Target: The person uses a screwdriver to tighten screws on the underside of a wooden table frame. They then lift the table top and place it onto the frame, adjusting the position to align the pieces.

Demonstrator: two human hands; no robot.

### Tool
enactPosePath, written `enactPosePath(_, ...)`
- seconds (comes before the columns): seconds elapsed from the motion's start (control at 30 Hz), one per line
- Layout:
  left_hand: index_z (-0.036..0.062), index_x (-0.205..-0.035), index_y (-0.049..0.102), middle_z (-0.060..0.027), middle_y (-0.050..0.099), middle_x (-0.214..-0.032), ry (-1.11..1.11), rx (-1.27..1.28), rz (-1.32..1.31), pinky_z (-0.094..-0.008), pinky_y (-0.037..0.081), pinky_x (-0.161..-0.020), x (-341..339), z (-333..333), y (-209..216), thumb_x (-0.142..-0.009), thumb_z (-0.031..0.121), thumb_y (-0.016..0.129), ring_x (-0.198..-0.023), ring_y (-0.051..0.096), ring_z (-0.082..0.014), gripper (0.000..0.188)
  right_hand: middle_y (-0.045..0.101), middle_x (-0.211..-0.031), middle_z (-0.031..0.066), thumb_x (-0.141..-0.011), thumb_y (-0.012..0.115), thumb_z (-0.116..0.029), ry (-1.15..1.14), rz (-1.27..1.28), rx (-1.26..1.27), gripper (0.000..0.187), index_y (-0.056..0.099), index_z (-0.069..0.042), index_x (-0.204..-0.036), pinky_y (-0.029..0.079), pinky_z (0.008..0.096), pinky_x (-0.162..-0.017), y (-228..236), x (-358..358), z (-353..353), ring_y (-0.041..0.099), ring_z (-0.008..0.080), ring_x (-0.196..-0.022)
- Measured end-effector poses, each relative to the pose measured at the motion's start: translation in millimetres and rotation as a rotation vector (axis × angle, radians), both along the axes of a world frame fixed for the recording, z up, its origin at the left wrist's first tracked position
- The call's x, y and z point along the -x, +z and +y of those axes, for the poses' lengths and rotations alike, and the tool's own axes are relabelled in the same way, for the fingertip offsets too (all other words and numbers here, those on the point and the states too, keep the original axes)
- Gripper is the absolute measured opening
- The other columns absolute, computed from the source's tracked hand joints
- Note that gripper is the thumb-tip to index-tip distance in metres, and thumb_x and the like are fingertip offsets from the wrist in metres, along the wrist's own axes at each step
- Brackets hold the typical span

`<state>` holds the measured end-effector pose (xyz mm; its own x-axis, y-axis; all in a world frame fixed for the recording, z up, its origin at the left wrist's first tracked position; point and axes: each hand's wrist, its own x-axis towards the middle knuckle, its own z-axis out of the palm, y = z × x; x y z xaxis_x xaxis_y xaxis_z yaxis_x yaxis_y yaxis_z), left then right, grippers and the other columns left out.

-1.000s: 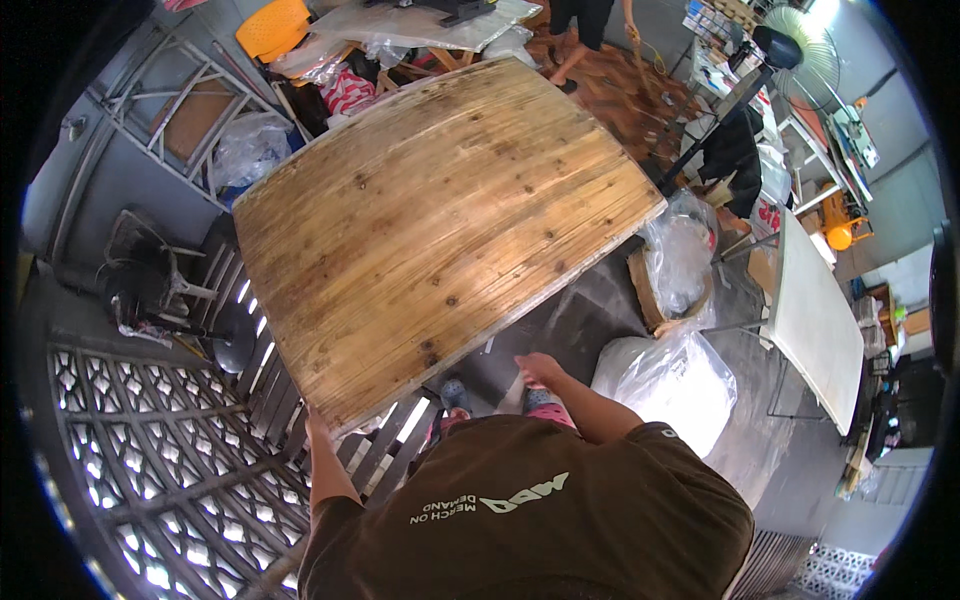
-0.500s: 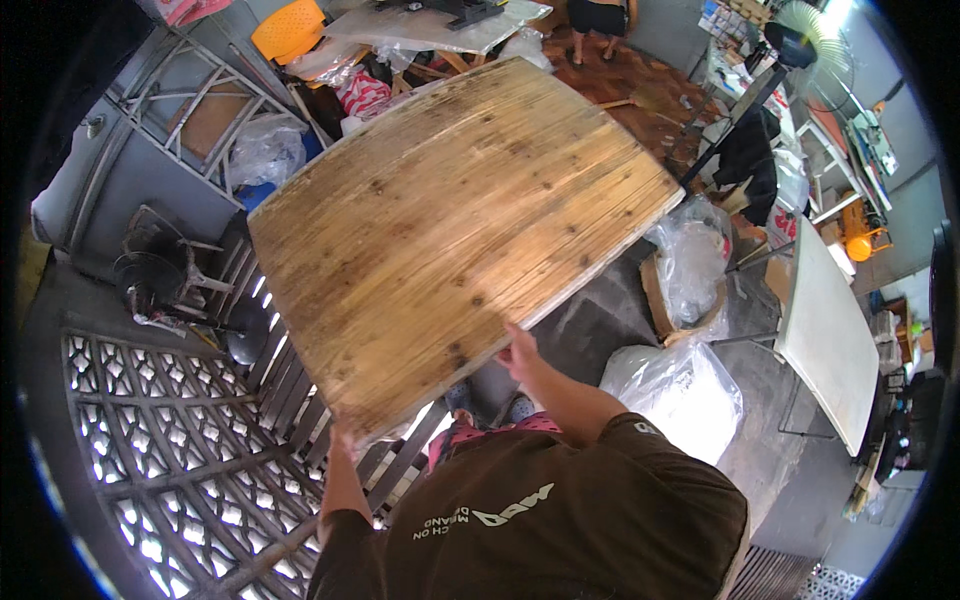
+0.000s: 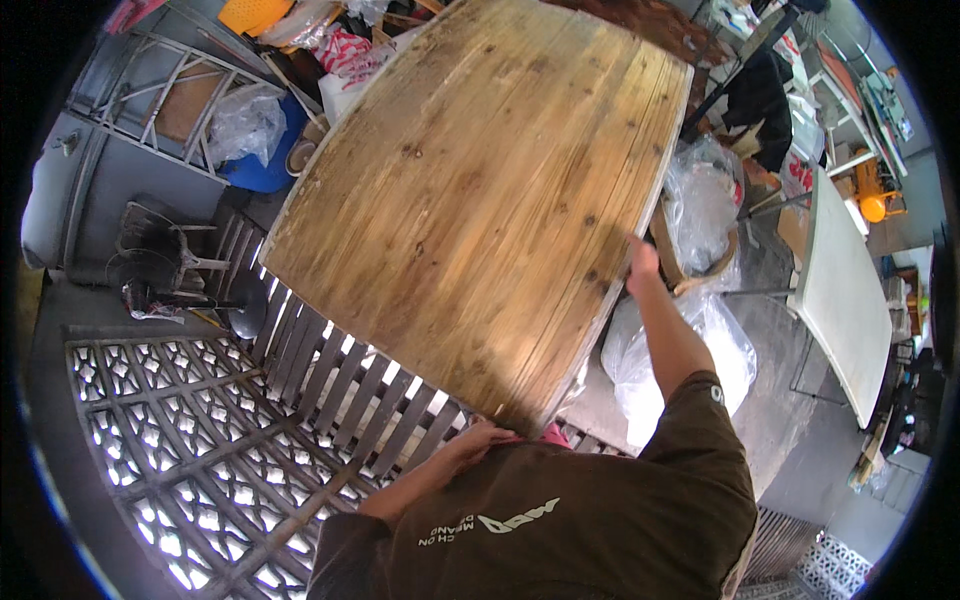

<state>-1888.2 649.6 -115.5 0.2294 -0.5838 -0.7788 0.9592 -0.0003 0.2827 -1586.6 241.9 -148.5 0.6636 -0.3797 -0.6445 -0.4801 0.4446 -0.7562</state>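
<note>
Vs. earlier frame, wooden tabletop (image 3: pixel 470 210) has swung anticlockwise; long axis now runs fwd, leaning R. It lies ahead of L hand (image 3: pixel 478 441), which is at the near corner, and just L of R hand (image 3: pixel 643 270), farther up the R long edge. Fingers partly hidden: can't tell if either's pinching the edge or just resting.

We hold our left forearm (image 3: pixel 425 482) slanted inward, low and close in, with the left hand (image 3: pixel 482 439) at its end loosely curled, while our right forearm (image 3: pixel 669 325) stretches farther forward and angles slightly leftward, ending in the right hand (image 3: pixel 643 268), whose fingers (image 3: pixel 636 246) are partly hidden.
</note>
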Motion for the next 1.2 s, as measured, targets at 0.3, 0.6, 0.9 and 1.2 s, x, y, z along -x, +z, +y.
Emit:
enactPosePath(0.3,0.0003,-0.105,0.065,-0.0164,0.069,-0.106,-0.343,-0.387,-1.007,-0.0405,0.05,-0.088,-104,5,49,-0.091,0.029,0.059,-0.1,0.066,-0.027,0.033,0.04,-0.149,0.0206,-0.083,0.067,-0.028,-0.053,-0.106,0.249,0.076,0.038,0.003,-0.145,0.034,0.0376,-0.11,-1,38,4,0.04,0.0292,-0.138)
enactPosePath(0.6,0.0022,-0.108,0.068,-0.0157,0.07,-0.107,-0.367,-1.163,-1.278,-0.0404,0.05,-0.092,-168,212,78,-0.086,0.018,0.066,-0.104,0.066,-0.0321,0.027,0.064,-0.118,0.0179,-0.095,0.054,-0.05,0.122,0.252,0.556,0.063,0.055,0.002,-0.13,0.046,0.0367,-0.093,-27,226,95,0.06,0.0246,-0.104)
enactPosePath(0.9,0.0063,-0.125,0.058,-0.0203,0.045,-0.141,-0.46,-1.341,-1.676,-0.0565,0.028,-0.11,-291,349,19,-0.09,0.026,0.06,-0.131,0.041,-0.041,0.04,0.06,-0.122,0.0224,-0.091,0.062,-0.039,-0.081,0.525,1.199,0.048,0.06,-0.001,-0.121,0.042,0.0461,-0.1,46,326,243,0.055,0.0384,-0.116)
enactPosePath(1.2,0.0098,-0.145,0.04,-0.0158,0.029,-0.155,-0.733,-1.18,-1.987,-0.0587,0.013,-0.118,-316,319,12,-0.094,0.039,0.054,-0.143,0.026,-0.0393,0.06,0.031,-0.153,0.0202,-0.09,0.057,-0.05,0.346,0.348,1.437,0.066,0.045,-0.011,-0.142,0.013,0.0581,-0.118,57,218,399,0.022,0.0409,-0.144)
